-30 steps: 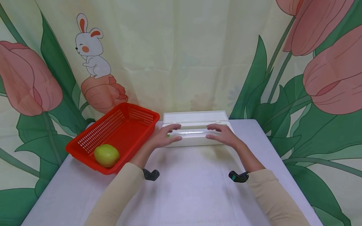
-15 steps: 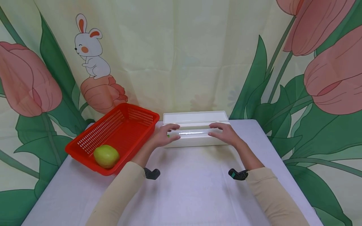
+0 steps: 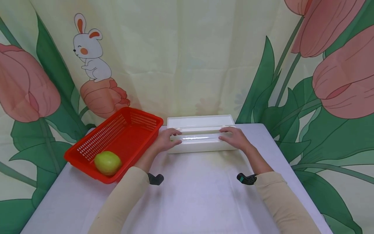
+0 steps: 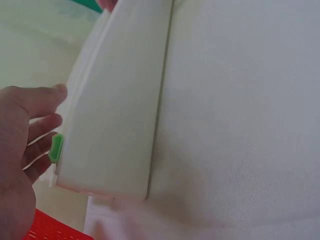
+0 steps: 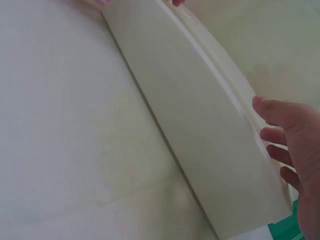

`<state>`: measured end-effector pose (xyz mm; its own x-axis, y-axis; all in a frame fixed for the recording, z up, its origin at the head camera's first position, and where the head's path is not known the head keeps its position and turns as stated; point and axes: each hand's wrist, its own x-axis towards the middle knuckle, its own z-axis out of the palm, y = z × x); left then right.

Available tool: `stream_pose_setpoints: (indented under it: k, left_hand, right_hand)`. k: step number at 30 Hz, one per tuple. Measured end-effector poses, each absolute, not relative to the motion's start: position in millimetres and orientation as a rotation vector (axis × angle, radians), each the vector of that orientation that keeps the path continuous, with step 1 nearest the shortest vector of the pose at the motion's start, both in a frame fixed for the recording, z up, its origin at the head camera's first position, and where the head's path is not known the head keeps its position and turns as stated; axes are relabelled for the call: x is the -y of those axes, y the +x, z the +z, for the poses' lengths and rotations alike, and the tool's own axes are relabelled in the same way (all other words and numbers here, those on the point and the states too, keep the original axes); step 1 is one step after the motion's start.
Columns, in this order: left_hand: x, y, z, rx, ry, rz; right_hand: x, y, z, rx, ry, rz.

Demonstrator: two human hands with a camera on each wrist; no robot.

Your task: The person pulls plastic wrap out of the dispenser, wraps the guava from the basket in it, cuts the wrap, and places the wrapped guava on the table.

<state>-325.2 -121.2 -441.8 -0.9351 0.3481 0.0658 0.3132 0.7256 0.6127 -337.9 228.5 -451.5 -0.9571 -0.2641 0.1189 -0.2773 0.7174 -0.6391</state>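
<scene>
A long white cling film dispenser [image 3: 201,148] stands at the back of the table, its lid [image 3: 200,122] raised. Clear, shiny film [image 3: 200,137] shows along its top opening. My left hand [image 3: 166,139] is over the left end, thumb toward the front and fingers toward the back, with a gap between them. In the left wrist view, a small green tab [image 4: 56,148] sits beside the fingertips at that end. My right hand [image 3: 236,139] mirrors this at the right end, thumb and fingers apart and loosely bent at the dispenser's upper edge.
A red plastic basket [image 3: 128,136] stands to the left, close to my left forearm, with a green-yellow fruit [image 3: 107,163] in its near end. The white-covered table [image 3: 198,195] ends at a curtain printed with tulips and a rabbit [image 3: 93,55].
Both hands have drifted slightly outward toward the ends of the dispenser, baring more of the film between them. The dispenser, basket and fruit keep their places.
</scene>
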Motion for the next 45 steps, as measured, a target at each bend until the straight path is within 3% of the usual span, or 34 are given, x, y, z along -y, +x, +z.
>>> stream_pose_setpoints:
  k: [15, 45]
  left_hand:
    - [117.8, -335.5, -451.6, -2.947, 0.514, 0.926]
    - [106.2, -337.8, -447.1, -2.958, 0.215, 0.943]
  right_hand:
    - [-233.1, -344.9, -460.9, 2.784, 0.538, 1.013]
    - [-222.8, -353.3, -466.6, 2.774, 0.339, 1.006]
